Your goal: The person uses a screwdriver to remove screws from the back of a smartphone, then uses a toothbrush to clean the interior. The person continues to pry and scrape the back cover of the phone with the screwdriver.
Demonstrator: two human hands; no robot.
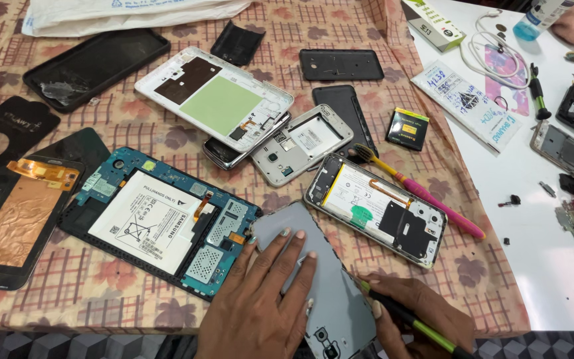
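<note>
Left hand: left hand (260, 292) lies flat, fingers spread, pressing the grey back cover (320, 286) onto the table's near edge
Right hand: right hand (420, 312) pinches a green-black tool (406, 319) at the cover's right edge
Advice: keep the palm firm and the tip shallow along the seam
Around: opened tablet (161, 223) just left, opened phone (377, 209) just beyond, pink toothbrush (426, 196) near
</note>
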